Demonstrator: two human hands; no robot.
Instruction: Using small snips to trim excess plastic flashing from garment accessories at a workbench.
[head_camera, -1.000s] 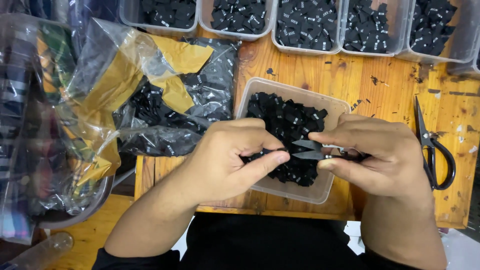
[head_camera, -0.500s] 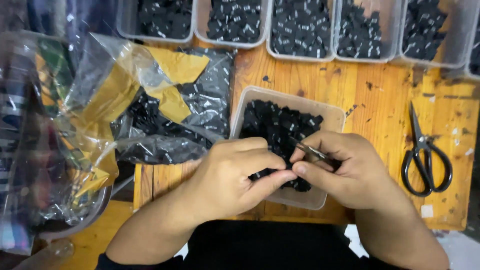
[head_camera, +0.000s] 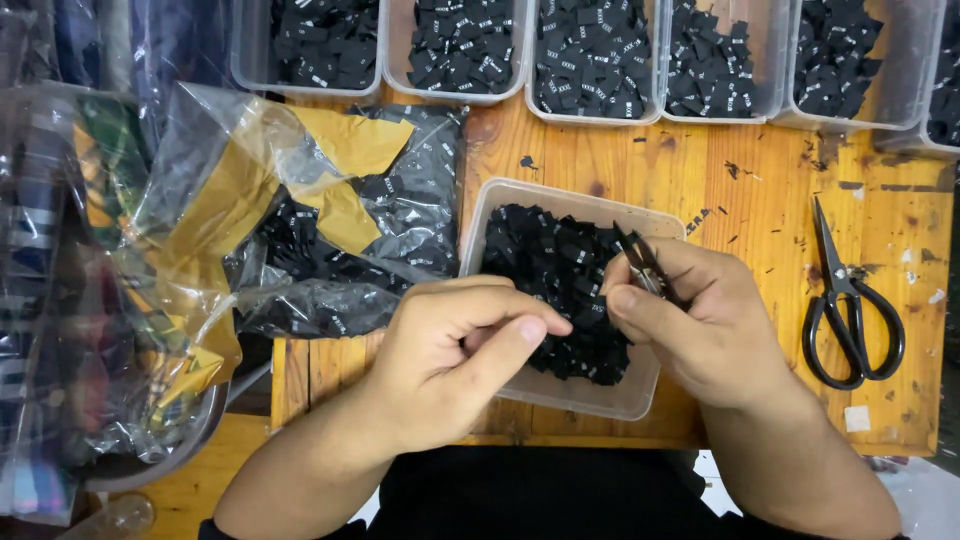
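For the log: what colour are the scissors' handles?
Black scissors, clearest in the head view.

My worktop (head_camera: 760, 200) is orange wood with dark flecks. Black labels (head_camera: 555, 265) with small white marks fill a clear tub (head_camera: 480, 225). Black-handled scissors (head_camera: 850, 300) lie beside. Yellow paper (head_camera: 350, 140) shows through clear plastic bags (head_camera: 230, 170).

Lighting is bright and even from overhead. Shadows on the wooden tabletop (head_camera: 740, 200) are short and soft. Glare streaks the crumpled clear plastic bags (head_camera: 200, 200) at nine o'clock. The centre is sharp; the edge at nine o'clock is blurred, and straight lines bow slightly toward the corners.
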